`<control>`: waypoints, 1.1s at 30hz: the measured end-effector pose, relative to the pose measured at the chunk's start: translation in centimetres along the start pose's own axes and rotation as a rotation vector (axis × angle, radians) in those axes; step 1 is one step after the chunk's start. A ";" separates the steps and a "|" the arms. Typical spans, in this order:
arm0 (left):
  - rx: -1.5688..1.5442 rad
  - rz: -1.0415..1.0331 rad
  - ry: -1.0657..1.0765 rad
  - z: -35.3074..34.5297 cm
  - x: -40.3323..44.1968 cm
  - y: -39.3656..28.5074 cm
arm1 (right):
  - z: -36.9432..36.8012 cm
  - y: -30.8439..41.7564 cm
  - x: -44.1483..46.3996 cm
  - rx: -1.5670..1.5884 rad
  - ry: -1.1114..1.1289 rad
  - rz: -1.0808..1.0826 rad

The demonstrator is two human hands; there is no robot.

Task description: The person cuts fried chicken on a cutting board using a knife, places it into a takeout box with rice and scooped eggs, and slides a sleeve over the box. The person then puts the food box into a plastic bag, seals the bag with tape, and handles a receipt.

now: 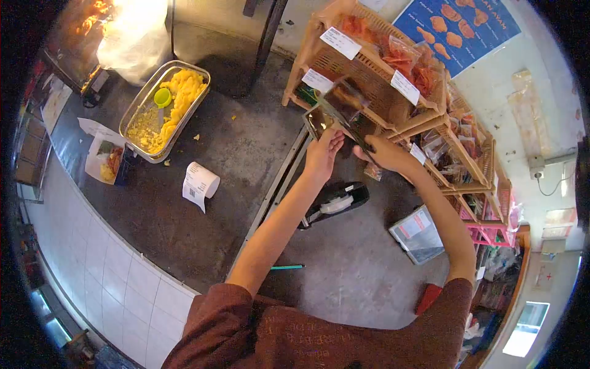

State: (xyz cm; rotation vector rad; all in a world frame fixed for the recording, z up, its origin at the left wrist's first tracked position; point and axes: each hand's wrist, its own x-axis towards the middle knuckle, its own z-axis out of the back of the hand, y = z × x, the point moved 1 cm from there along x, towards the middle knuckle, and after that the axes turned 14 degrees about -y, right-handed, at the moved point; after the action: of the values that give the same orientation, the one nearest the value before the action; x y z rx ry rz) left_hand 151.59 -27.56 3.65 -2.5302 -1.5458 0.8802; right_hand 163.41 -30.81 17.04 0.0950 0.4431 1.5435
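My left hand (326,150) is closed on a small clear sachet (318,121) with dark contents, held up in front of the lower shelf basket. Close beside it, my right hand (382,152) grips scissors (351,133) with dark handles; the blades point up and left toward the sachet. Another glossy dark-brown packet (347,97) shows just above the blades, and I cannot make out whether it is joined to the sachet. Below my hands, a black tape dispenser or stapler-like tool (337,204) lies on the counter.
Tan plastic baskets (424,123) of red sachets stand at the right. A metal tray (127,126) of yellow food with a green scoop (163,97) sits left, near an open paper food box (106,158). A curled receipt (200,183) and a boxed device (418,235) lie on the counter.
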 end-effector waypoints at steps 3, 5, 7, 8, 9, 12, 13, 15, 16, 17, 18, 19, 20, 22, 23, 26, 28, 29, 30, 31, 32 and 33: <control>0.013 0.065 -0.032 0.8 0.8 -0.6 | -0.9 -3.7 -2.2 0.042 -0.207 0.169; 0.046 0.097 -0.058 1.1 0.8 -1.3 | 0.1 -5.0 -4.2 -0.038 -0.110 0.068; 0.108 0.133 -0.067 0.8 0.2 -1.7 | 0.8 -5.8 -5.0 -0.104 -0.048 -0.005; 0.101 0.156 -0.062 0.7 -0.1 -1.7 | 0.9 -6.3 -5.1 -0.131 -0.031 -0.024; 0.096 0.177 -0.054 0.6 -0.1 -1.6 | 0.9 -6.9 -5.2 -0.157 -0.017 -0.042; 0.068 0.227 -0.047 0.1 -0.6 -2.1 | -1.6 -10.0 -3.7 -0.134 0.022 0.010; 0.085 0.234 -0.061 0.0 -0.8 -2.4 | -2.2 -10.1 -3.2 -0.273 0.086 0.071; 0.105 0.254 -0.080 -0.1 -1.0 -3.1 | -4.4 -10.6 -2.4 -0.247 -0.016 0.097; 0.107 0.266 -0.083 -0.2 -1.0 -3.4 | -4.8 -9.3 -2.2 -0.233 -0.067 0.107; 0.109 0.284 -0.086 -0.3 -1.1 -3.5 | -4.8 -8.0 -2.3 -0.130 -0.249 0.207; 0.107 0.294 -0.085 -0.4 -1.4 -3.7 | -4.4 -6.5 -2.1 -0.113 -0.270 0.182; 0.106 0.304 -0.081 -0.6 -1.6 -4.0 | -3.7 -5.4 -1.2 -0.098 -0.294 0.156; 0.104 0.313 -0.075 -1.0 -1.9 -4.3 | -3.0 -4.2 -0.5 -0.085 -0.318 0.133; 0.092 0.335 -0.092 -1.6 -2.6 -4.9 | -2.1 -0.6 0.3 -0.089 -0.809 0.446; 0.087 0.346 -0.103 -1.7 -2.9 -5.1 | -1.7 0.9 0.9 -0.185 -0.847 0.535; 0.059 0.432 -0.088 -1.8 -3.2 -5.5 | -2.5 1.2 4.0 -0.277 -0.853 0.729; 0.084 0.353 -0.103 -2.6 -4.0 -6.9 | -1.8 1.6 5.7 -0.219 -0.786 0.810; 0.095 0.309 -0.116 -2.9 -4.4 -7.8 | -1.4 1.8 6.4 -0.158 -0.731 0.830; 0.188 0.154 -0.151 -3.1 -4.6 -8.9 | -1.0 2.3 6.7 -0.097 -0.671 0.845; 0.281 0.003 -0.185 -3.5 -4.5 -10.0 | -0.5 3.0 7.0 -0.045 -0.639 0.806; 0.372 -0.141 -0.216 -3.6 -4.2 -10.7 | -0.1 3.7 7.3 -0.024 -0.618 0.762; 0.606 -0.542 -0.154 -3.6 -4.0 -11.4 | 0.4 4.4 7.6 -0.007 -0.597 0.716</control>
State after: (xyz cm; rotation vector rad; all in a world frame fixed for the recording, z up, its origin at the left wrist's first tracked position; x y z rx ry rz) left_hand 142.83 -24.30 12.08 -1.5617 -1.5681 1.2272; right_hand 159.19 -23.16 17.26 0.7536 -0.0979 2.1008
